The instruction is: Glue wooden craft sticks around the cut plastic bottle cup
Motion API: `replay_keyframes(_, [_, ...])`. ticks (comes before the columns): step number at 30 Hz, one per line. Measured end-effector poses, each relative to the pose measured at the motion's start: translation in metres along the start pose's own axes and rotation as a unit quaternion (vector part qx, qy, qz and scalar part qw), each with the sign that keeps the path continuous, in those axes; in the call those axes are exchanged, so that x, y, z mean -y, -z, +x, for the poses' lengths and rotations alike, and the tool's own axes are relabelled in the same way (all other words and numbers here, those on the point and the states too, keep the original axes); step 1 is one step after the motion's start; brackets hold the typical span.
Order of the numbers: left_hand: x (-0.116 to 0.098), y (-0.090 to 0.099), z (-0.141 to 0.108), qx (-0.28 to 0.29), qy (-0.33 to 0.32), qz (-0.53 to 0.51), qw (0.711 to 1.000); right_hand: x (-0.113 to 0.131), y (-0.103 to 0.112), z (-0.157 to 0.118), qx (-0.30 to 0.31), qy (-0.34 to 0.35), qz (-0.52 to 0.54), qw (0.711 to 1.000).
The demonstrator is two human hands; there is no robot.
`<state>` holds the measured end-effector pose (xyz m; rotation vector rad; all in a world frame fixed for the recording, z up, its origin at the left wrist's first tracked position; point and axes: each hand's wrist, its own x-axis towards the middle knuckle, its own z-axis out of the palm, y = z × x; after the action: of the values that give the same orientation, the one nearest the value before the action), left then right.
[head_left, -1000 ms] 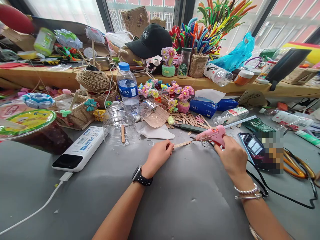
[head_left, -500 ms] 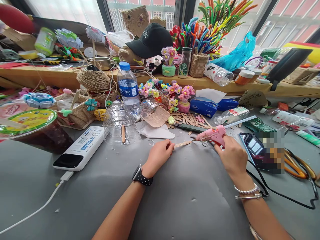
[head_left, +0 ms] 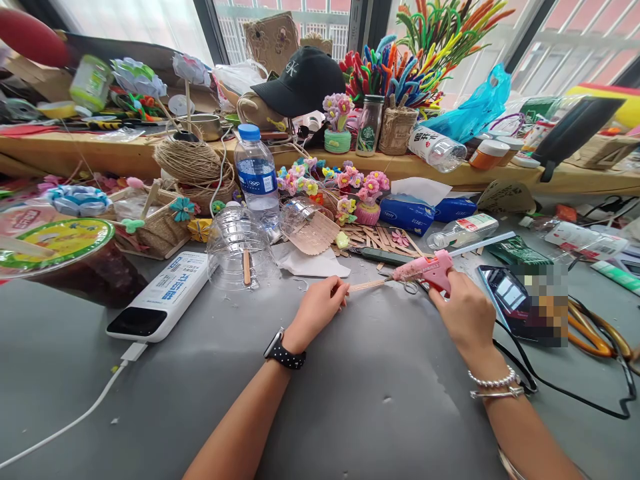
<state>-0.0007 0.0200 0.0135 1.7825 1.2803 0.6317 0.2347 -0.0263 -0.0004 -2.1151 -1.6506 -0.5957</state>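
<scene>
Near the middle of the grey table, my left hand [head_left: 321,308] pinches the near end of a thin wooden stick [head_left: 367,286], which points to the right. My right hand [head_left: 464,312] is wrapped round the handle of a pink glue gun [head_left: 425,270]. A long pale glue stick [head_left: 483,245] juts from the gun's back. The gun's nozzle is at the far end of the wooden stick; whether they touch is too small to tell. Just beyond lie a dark green-handled tool [head_left: 385,256] and a heap of wooden sticks [head_left: 383,238].
A clear plastic dome [head_left: 235,250], a water bottle [head_left: 256,175] and a white power bank [head_left: 160,297] stand left of my hands. On the right lie a phone [head_left: 510,293], orange-handled scissors [head_left: 590,333] and a black cable [head_left: 565,393]. A crowded wooden shelf [head_left: 310,167] runs behind.
The wooden stick in my left hand has turned slightly, and the fingers have shifted a little. My right hand and the glue gun are almost where they were.
</scene>
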Motion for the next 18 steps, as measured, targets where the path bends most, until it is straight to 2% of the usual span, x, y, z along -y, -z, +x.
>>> replay_keyframes(5, [-0.003,0.001,0.000,-0.027,-0.038,-0.129,0.991,-0.001,0.000,0.001,0.010,-0.041,0.013,0.999])
replay_keyframes(10, [-0.005,0.006,0.001,-0.092,-0.047,-0.246,0.964,-0.007,0.002,0.005,0.014,-0.067,0.038,0.997])
replay_keyframes(14, [-0.005,0.008,0.001,-0.147,-0.041,-0.297,0.942,-0.019,0.001,0.010,0.010,-0.090,0.072,0.993])
replay_keyframes(18, [-0.005,0.008,0.001,-0.170,-0.035,-0.325,0.930,-0.038,-0.004,0.014,0.018,-0.140,0.089,0.986])
